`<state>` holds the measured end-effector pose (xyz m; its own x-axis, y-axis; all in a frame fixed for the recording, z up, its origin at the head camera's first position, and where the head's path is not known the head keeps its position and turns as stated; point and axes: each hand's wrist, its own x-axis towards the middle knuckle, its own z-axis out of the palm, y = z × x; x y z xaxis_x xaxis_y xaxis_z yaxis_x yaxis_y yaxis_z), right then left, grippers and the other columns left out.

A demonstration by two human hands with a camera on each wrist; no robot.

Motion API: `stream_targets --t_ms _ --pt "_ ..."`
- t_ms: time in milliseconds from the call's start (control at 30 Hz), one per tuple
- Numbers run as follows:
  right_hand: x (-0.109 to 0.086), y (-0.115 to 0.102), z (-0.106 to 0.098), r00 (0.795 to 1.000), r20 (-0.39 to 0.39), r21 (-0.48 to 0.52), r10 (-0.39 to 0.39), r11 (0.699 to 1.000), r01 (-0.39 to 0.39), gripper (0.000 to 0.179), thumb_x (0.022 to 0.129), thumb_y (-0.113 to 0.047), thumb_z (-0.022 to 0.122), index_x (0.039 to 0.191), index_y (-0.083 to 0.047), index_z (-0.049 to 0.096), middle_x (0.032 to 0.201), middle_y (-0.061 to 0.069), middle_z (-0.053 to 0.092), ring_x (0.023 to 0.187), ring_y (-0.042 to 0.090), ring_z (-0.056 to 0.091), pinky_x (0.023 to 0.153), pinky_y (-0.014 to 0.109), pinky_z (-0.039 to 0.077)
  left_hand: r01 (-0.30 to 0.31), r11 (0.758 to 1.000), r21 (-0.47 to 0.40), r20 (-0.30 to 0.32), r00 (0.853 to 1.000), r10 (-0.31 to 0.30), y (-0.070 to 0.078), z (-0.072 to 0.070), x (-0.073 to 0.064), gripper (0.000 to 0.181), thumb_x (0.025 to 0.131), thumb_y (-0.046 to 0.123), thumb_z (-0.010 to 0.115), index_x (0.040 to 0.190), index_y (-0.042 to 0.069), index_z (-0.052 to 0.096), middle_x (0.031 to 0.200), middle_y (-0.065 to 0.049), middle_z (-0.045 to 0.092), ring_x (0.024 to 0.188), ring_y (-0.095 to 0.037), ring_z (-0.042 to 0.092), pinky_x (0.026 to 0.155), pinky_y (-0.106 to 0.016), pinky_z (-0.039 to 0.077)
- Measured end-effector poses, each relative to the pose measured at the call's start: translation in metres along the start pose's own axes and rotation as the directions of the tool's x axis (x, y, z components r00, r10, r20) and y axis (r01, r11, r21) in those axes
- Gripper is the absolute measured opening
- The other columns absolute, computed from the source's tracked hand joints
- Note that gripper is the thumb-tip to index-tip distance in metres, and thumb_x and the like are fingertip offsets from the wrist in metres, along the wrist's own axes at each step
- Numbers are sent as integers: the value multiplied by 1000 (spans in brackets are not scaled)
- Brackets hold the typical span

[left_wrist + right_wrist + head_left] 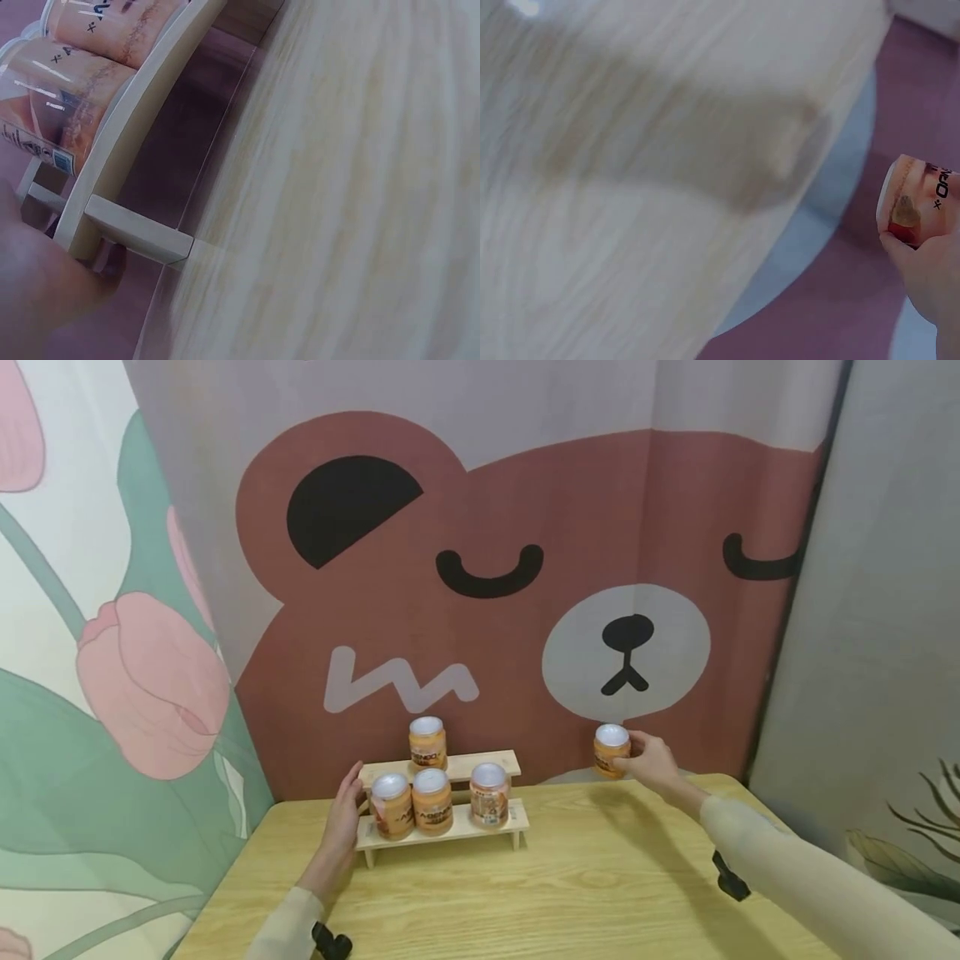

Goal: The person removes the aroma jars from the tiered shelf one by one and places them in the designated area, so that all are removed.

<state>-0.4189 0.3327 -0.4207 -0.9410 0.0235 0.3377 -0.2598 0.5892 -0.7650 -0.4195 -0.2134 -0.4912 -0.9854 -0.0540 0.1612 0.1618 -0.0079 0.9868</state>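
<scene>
A two-tier wooden rack (450, 837) stands on the table with orange jars with whitish lids. One jar (427, 745) is on its upper shelf. On the lower shelf a left jar (393, 810) and a middle jar (432, 806) sit side by side; another jar (490, 797) stands apart to the right. My left hand (343, 820) holds the rack's left end, a digit tucked under the lower board in the left wrist view. Well right of the rack, my right hand (654, 766) grips a similar jar (611, 753) upright, raised above the table's far edge.
The light wooden table (585, 893) ends at a curtain (570, 510) with a bear print. A flowered curtain (150, 693) hangs at the left, a grey one (862, 610) at the right. The right arm's shadow falls across the tabletop.
</scene>
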Motion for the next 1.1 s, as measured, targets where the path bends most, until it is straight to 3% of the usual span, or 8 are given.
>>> stream_targets --t_ms 133,300,433,533,667,800,900,1100 --pt "-4 24 -12 999 -32 -31 2 1000 -3 67 89 -11 78 143 14 47 128 31 61 115 42 60 89 48 53 -19 998 57 -6 1000 19 2 0 0 57 112 46 27 165 27 19 169 -10 10 149 -41 18 116 -64 12" --pt "-9 53 -26 994 -112 -73 18 997 -26 71 90 -18 78 142 16 45 128 35 59 114 45 59 89 51 53 -101 988 119 -4 995 102 5 -2 1 58 112 45 27 165 21 19 168 -11 11 150 -42 13 117 -63 8" --pt "-14 82 -37 979 -192 -98 63 992 -83 73 91 -24 78 141 18 45 124 35 61 109 42 62 77 35 55 -148 981 129 14 989 147 4 1 2 58 113 40 29 164 13 21 167 -17 12 150 -43 11 117 -63 9" --pt "-16 102 -44 963 -248 -94 103 987 -129 71 90 -24 79 138 19 47 121 35 62 106 39 62 70 23 51 -143 982 127 1 990 144 2 1 1 57 113 37 30 163 11 23 167 -18 14 150 -43 12 117 -63 12" --pt "-18 119 -55 945 -296 -96 141 979 -177 72 90 -26 78 137 20 47 125 38 59 112 46 56 83 40 51 -147 983 107 -1 989 148 3 2 0 56 114 35 30 163 10 23 167 -18 14 149 -43 13 115 -66 15" --pt "-20 129 -64 935 -317 -128 157 970 -206 75 91 -32 76 138 19 47 129 39 55 117 54 48 93 62 41 -156 983 92 16 988 155 6 3 -2 55 114 31 28 163 7 21 167 -20 12 149 -44 11 115 -67 14" --pt "-20 131 -68 929 -336 -153 153 965 -214 74 90 -32 76 137 18 49 129 39 55 116 54 48 94 63 40 -156 984 85 15 988 156 11 3 -6 54 114 28 28 163 6 21 166 -21 13 150 -43 11 117 -63 12" --pt "-21 136 -80 931 -304 -146 203 956 -256 80 92 -35 74 141 19 42 135 41 49 119 54 49 94 62 43 -165 982 92 -10 986 167 2 2 -1 54 114 31 30 162 7 25 166 -19 16 150 -42 12 118 -61 10"
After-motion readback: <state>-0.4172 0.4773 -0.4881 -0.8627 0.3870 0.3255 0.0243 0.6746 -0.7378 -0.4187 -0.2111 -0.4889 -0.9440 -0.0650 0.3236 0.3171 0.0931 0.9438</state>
